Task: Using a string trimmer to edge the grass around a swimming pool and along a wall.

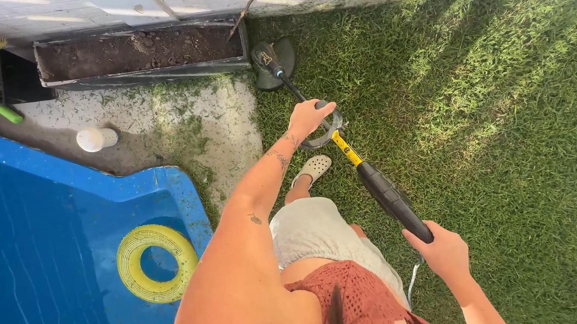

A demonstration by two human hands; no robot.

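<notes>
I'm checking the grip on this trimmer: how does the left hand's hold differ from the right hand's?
The left hand closes over the grey loop handle midway down the black and yellow string trimmer, while the right hand grips the black ribbed rear handle at its upper end. The left arm is stretched forward towards the cutting head; the right stays close to the body. Both are closed on the same tool over the green grass.

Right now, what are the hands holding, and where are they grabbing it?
Both hold a string trimmer. The left hand grips its front loop handle; the right hand grips the black rear handle.
</notes>
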